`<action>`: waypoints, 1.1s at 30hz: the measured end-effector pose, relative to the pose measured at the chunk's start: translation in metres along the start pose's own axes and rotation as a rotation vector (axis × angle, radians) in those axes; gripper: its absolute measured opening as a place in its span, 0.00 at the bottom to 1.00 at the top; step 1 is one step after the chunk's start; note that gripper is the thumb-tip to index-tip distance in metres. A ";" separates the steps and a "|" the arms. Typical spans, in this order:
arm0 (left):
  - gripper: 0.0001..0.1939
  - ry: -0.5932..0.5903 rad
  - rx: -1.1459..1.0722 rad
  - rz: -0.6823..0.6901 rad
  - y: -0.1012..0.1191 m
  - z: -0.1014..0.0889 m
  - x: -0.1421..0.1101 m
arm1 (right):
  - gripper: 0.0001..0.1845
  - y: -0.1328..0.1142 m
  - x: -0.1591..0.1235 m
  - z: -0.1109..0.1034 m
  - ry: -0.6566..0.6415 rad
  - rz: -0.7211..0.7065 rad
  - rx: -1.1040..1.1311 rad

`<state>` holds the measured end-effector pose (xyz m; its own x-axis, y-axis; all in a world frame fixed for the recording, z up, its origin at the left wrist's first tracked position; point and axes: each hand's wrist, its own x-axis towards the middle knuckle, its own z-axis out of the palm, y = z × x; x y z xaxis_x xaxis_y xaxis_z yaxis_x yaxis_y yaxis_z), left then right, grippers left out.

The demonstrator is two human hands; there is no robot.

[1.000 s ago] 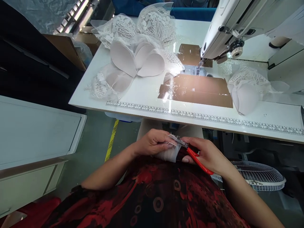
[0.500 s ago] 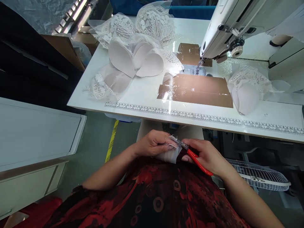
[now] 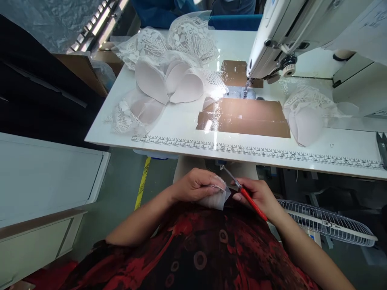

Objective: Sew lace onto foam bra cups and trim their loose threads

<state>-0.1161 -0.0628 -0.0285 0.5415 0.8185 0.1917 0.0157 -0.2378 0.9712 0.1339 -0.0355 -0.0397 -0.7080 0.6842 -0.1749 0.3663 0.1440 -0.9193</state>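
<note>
My left hand [image 3: 199,186] is closed on a piece of sheer white fabric [image 3: 215,201], pinching its frayed upper edge between thumb and fingers. My right hand [image 3: 258,197] is wrapped round red-handled scissors [image 3: 253,204]. Their blades look closed and point up and left, just clear of the fabric. A small white scrap [image 3: 222,167] shows at the blade tips. Both hands are low in front of my body, below the table edge. The fabric's lower part hangs over my dark red patterned top.
White foam cups [image 3: 151,80] with lace lie on the white table [image 3: 178,121]. More lace and cups [image 3: 306,125] sit right of the sewing machine [image 3: 272,48]. Brown cardboard [image 3: 244,121] lies before the needle. A ruler strip [image 3: 256,152] runs along the front edge; a fan [image 3: 326,225] stands at right.
The scissors have moved off the fabric's edge, and their blades now point more upward with a scrap at the tips. My left hand keeps its pinch. The view has shifted slightly.
</note>
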 end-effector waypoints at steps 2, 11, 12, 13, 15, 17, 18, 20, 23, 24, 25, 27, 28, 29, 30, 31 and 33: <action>0.11 -0.020 -0.030 -0.048 0.002 0.003 0.000 | 0.18 0.006 -0.002 0.002 0.042 0.051 0.119; 0.29 -0.494 -0.375 -0.523 0.003 -0.003 0.005 | 0.20 0.059 -0.016 0.012 -0.006 0.191 0.246; 0.26 -0.559 -0.289 -0.460 0.012 -0.005 0.016 | 0.20 0.065 -0.017 0.014 0.026 0.202 0.254; 0.25 -0.599 -0.192 -0.383 0.024 -0.007 0.030 | 0.20 0.071 -0.018 0.017 0.054 0.209 0.258; 0.24 -0.637 -0.010 -0.228 0.058 -0.006 0.061 | 0.21 0.079 -0.019 0.021 0.091 0.199 0.264; 0.19 -0.594 0.131 -0.141 0.095 -0.003 0.097 | 0.21 0.084 -0.020 0.024 0.118 0.163 0.283; 0.16 -0.560 0.182 -0.072 0.112 0.001 0.117 | 0.20 0.085 -0.020 0.025 0.131 0.146 0.294; 0.14 -0.521 0.296 0.133 0.139 0.010 0.157 | 0.18 0.088 -0.020 0.024 0.145 0.135 0.325; 0.14 -0.530 0.370 0.562 0.151 0.028 0.222 | 0.17 0.093 -0.019 0.022 0.139 0.154 0.396; 0.13 -0.560 0.411 0.656 0.148 0.032 0.243 | 0.17 0.095 -0.019 0.021 0.138 0.161 0.415; 0.12 -0.561 0.451 0.727 0.143 0.036 0.263 | 0.18 0.097 -0.019 0.021 0.140 0.165 0.432; 0.10 -0.493 0.526 0.813 0.122 0.037 0.295 | 0.19 0.100 -0.019 0.020 0.148 0.168 0.460; 0.09 -0.454 0.563 0.815 0.109 0.035 0.306 | 0.19 0.101 -0.019 0.020 0.151 0.168 0.478; 0.08 -0.415 0.601 0.790 0.094 0.031 0.314 | 0.20 0.102 -0.019 0.019 0.154 0.168 0.499; 0.08 -0.388 0.641 0.741 0.078 0.025 0.318 | 0.21 0.102 -0.019 0.019 0.156 0.166 0.521; 0.08 -0.375 0.679 0.687 0.062 0.018 0.320 | 0.21 0.103 -0.019 0.018 0.157 0.163 0.543; 0.11 -0.387 0.754 0.592 0.034 0.003 0.317 | 0.23 0.103 -0.018 0.016 0.155 0.158 0.585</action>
<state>0.0588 0.1864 0.0650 0.8652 0.2711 0.4218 0.1089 -0.9228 0.3696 0.1747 -0.0449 -0.1367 -0.5600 0.7675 -0.3121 0.0370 -0.3531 -0.9348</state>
